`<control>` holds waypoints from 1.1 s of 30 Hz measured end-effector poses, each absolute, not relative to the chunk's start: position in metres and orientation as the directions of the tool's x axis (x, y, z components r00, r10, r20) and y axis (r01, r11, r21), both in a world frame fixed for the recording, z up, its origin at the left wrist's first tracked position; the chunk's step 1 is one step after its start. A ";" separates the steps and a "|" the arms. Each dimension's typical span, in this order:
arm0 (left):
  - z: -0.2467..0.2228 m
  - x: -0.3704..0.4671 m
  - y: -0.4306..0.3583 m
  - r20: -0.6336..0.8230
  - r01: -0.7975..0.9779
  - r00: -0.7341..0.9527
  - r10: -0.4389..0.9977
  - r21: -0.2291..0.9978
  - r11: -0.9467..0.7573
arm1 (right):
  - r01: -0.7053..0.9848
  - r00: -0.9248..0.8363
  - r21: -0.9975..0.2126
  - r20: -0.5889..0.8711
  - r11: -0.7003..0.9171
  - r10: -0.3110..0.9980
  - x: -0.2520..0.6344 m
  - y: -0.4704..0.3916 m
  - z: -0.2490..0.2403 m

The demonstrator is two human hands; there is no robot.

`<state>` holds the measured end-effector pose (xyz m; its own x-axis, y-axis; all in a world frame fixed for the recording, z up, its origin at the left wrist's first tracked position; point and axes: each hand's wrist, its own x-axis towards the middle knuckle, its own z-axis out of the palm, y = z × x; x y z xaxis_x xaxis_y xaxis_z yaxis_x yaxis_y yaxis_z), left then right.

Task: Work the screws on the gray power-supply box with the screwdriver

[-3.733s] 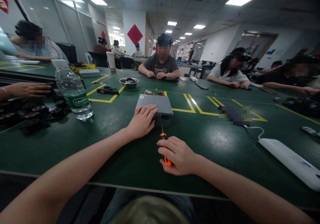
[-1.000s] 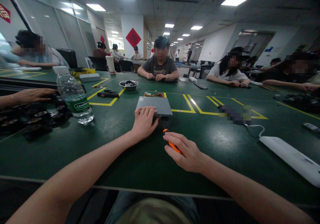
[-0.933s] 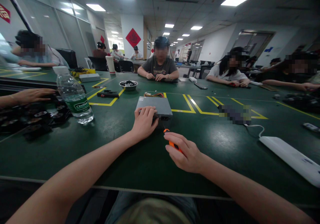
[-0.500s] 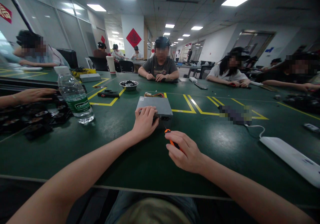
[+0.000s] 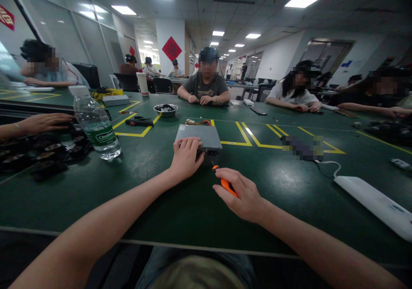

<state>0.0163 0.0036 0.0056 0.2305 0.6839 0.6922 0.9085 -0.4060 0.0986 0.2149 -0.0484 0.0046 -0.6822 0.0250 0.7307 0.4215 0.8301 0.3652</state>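
Note:
A grey metal computer power supply [image 5: 209, 136] lies on the green table in front of me, a bundle of coloured wires [image 5: 198, 122] at its far side. My left hand [image 5: 187, 156] grips its near left edge, fingers over the top and thumb at the near face. In my right hand [image 5: 240, 194] is a screwdriver [image 5: 228, 186] with an orange and black handle. Its thin shaft points up and left toward the near face, just below the black socket [image 5: 212, 152]. The tip appears apart from the casing.
To the left stands a water bottle [image 5: 98, 128] beside a pile of black parts [image 5: 48, 151] and another person's hand [image 5: 48, 122]. Farther back are a metal bowl [image 5: 165, 113] and a black tool [image 5: 140, 121]. A white power bank [image 5: 373, 203] lies right. Several people sit around.
The screwdriver's tip has drawn slightly back from the power supply. My right hand's fingers have shifted on the handle, showing more of it. My left hand stays put.

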 end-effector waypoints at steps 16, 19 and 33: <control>0.004 0.016 0.005 0.690 0.905 0.226 0.688 0.113 -0.411 | 0.411 -0.644 0.330 0.765 0.850 0.014 0.214 -0.049 0.004; 0.005 0.016 0.004 0.688 0.905 0.224 0.690 0.116 -0.409 | 0.412 -0.657 0.342 0.753 0.845 0.015 0.215 -0.048 0.004; 0.004 0.016 0.005 0.689 0.909 0.224 0.690 0.107 -0.402 | 0.395 -0.698 0.395 0.716 0.829 -0.008 0.212 -0.050 0.014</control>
<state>0.0164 0.0049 0.0044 0.2236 0.6897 0.6887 0.9093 -0.4021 0.1073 0.2121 -0.0495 0.0142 -0.6983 -0.0083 0.7157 0.3954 0.8290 0.3955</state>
